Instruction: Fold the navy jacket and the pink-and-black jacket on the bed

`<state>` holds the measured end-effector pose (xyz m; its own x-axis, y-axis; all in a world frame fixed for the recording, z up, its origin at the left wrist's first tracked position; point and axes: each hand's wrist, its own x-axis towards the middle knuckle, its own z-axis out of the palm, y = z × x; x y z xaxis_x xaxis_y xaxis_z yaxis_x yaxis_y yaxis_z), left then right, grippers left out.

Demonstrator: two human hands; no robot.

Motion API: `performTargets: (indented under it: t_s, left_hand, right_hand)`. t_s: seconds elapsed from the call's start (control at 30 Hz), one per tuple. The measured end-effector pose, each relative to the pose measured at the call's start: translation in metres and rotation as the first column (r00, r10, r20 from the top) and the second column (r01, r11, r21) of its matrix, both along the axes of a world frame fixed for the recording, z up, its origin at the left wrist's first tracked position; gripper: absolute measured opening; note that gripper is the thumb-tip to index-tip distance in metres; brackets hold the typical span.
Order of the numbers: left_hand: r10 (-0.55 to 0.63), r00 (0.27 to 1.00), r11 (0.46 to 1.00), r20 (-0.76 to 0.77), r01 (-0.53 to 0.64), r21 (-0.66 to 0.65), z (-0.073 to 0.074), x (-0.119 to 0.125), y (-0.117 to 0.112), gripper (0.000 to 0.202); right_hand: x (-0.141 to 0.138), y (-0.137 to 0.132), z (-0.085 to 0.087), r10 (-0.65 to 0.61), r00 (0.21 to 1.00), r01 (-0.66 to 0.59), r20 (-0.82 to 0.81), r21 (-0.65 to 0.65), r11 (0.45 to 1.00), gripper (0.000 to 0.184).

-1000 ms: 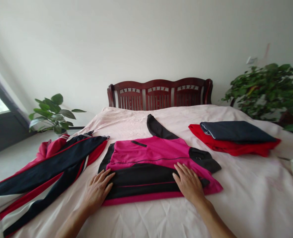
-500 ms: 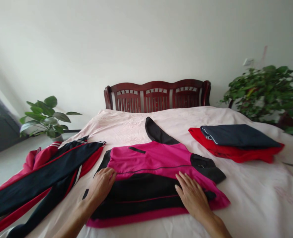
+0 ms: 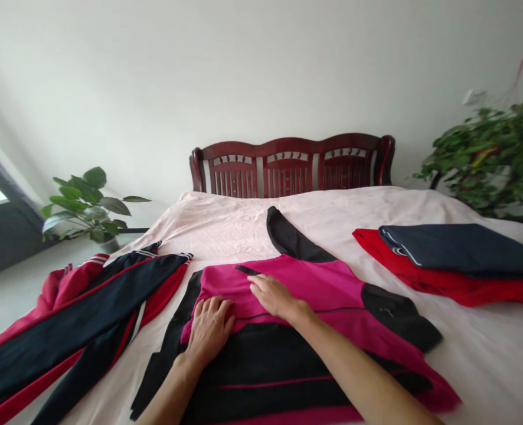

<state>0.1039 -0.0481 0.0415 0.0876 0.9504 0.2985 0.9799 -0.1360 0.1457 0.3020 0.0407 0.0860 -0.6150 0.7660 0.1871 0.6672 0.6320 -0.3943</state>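
Note:
A magenta and black jacket (image 3: 323,289) lies half folded on the pale pink bedsheet (image 3: 226,227), with one black sleeve pointing toward the headboard. My left hand (image 3: 211,327) rests flat on the jacket's left part, fingers stretched out. My right hand (image 3: 274,295) has crossed over to the jacket's upper left, palm down with fingers extended, just below a small black pocket strip. Neither hand grips the cloth.
Red and navy track clothes (image 3: 79,313) sprawl over the bed's left edge. A folded navy garment (image 3: 460,248) sits on a folded red one (image 3: 447,283) at the right. A dark red wooden headboard (image 3: 290,165) stands behind. Potted plants stand at the left (image 3: 88,206) and right (image 3: 496,159).
My right hand moved from the jacket's right side across to its upper left. My left hand slid up onto the magenta part. The jacket now lies nearer to me.

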Motion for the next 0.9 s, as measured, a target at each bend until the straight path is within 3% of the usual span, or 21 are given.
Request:
performTargets:
  t_s: [0.17, 0.37, 0.57, 0.77, 0.9]
  left_hand:
    - [0.008, 1.000, 1.000, -0.001, -0.008, -0.014, 0.001, 0.001, 0.001, 0.029]
    - [0.030, 0.999, 0.997, -0.011, -0.030, -0.067, 0.006, 0.003, -0.001, 0.022]
    - [0.088, 0.996, 0.988, -0.014, -0.089, -0.123, 0.010, 0.007, -0.002, 0.021]
    - [0.127, 0.992, 0.984, -0.009, -0.127, -0.126, 0.009, 0.010, -0.001, 0.022]
    - [0.125, 0.992, 0.984, -0.012, -0.126, -0.124, 0.008, 0.010, 0.000, 0.022]
  right_hand:
    - [-0.041, 0.039, -0.024, 0.128, 0.986, -0.120, 0.105, -0.082, 0.989, 0.050]
    - [-0.039, 0.078, -0.043, 0.021, 0.984, 0.003, 0.177, -0.132, 0.991, 0.063]
    - [-0.041, 0.103, -0.044, -0.016, 0.986, 0.038, 0.167, -0.127, 0.991, 0.065]
    - [-0.032, 0.090, -0.035, -0.024, 0.993, 0.033, 0.112, -0.074, 0.997, 0.063]
    - [-0.006, 0.070, -0.045, 0.081, 0.989, -0.078, 0.122, -0.026, 0.997, 0.065]
